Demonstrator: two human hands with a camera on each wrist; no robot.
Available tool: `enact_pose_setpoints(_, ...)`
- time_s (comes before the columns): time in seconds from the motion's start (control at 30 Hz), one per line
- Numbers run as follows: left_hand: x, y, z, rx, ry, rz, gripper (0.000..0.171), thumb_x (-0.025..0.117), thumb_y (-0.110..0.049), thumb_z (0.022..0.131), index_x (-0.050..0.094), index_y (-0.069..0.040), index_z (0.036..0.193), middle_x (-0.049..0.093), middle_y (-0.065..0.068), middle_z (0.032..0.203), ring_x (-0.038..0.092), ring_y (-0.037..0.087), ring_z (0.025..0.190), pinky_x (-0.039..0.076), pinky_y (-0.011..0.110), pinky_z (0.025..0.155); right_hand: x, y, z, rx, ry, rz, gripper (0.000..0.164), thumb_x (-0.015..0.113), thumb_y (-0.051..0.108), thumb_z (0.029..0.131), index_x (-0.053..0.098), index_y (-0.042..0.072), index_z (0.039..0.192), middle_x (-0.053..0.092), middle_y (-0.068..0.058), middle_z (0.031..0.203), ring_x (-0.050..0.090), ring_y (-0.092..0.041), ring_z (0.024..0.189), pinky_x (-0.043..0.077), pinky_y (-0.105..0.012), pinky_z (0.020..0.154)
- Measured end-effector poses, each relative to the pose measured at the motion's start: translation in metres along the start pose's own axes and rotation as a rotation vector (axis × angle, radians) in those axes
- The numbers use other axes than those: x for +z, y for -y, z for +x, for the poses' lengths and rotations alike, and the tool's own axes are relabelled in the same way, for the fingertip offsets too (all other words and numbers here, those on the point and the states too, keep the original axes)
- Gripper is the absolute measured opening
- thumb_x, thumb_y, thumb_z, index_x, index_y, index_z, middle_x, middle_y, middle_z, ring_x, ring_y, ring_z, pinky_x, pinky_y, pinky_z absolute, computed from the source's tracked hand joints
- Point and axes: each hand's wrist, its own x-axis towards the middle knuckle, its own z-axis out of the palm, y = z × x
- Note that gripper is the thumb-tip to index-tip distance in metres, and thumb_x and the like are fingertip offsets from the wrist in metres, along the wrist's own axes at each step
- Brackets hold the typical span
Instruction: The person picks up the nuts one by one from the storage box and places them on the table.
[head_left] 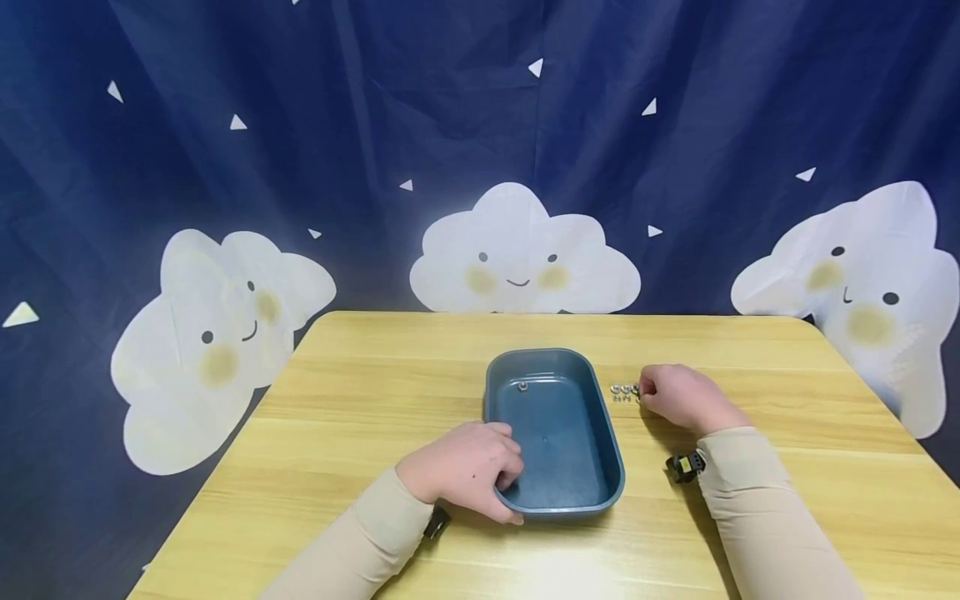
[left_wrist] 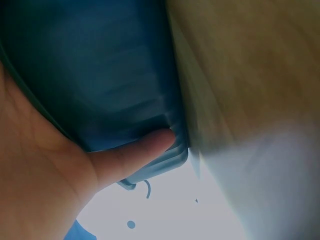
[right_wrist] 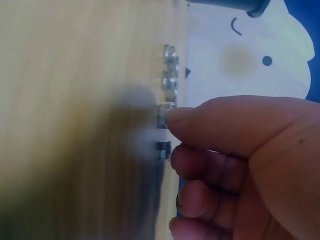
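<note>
Two hands at work. Right hand (head_left: 678, 398), right of centre in head view, fingers (right_wrist: 220, 125) curled, tips touching nearest of small metal nuts (head_left: 625, 392); whether one is pinched, cannot tell. Nuts lie in short row running left from fingertips toward blue tray (head_left: 607, 442). Left hand (head_left: 468, 467) grips tray's near-left corner, thumb (left_wrist: 145, 150) inside wall. One nut (head_left: 522, 385) already in tray, far end. Wooden surface (head_left: 360, 400) beneath.

Beige sleeves (head_left: 757, 492), black wrist straps (head_left: 686, 465)
</note>
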Motion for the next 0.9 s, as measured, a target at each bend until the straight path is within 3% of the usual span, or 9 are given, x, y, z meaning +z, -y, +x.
enact_pose_setpoints(0.4, -0.001, -0.001, 0.0, -0.01, 0.007, -0.005, 0.053, 0.08, -0.062, 0.069, 0.042, -0.027, 0.057, 0.036, -0.021, 0.064, 0.035, 0.004, 0.069, 0.027, 0.015, 0.057, -0.015, 0.019, 0.0, -0.035, -0.053, 0.022, 0.014, 0.064, 0.022, 0.092, 0.06, 0.023, 0.079, 0.056, 0.007, 0.072, 0.052, -0.016, 0.067, 0.041, -0.037, 0.064)
enact_pose_setpoints(0.9, -0.001, 0.0, 0.0, -0.014, 0.011, 0.004, 0.053, 0.08, -0.063, 0.069, 0.042, -0.028, 0.057, 0.037, -0.02, 0.064, 0.035, 0.004, 0.07, 0.028, 0.015, 0.058, -0.038, 0.078, -0.007, -0.194, -0.081, 0.126, 0.011, 0.068, 0.02, 0.094, 0.064, 0.024, 0.084, 0.053, 0.011, 0.069, 0.05, -0.011, 0.064, 0.041, -0.034, 0.064)
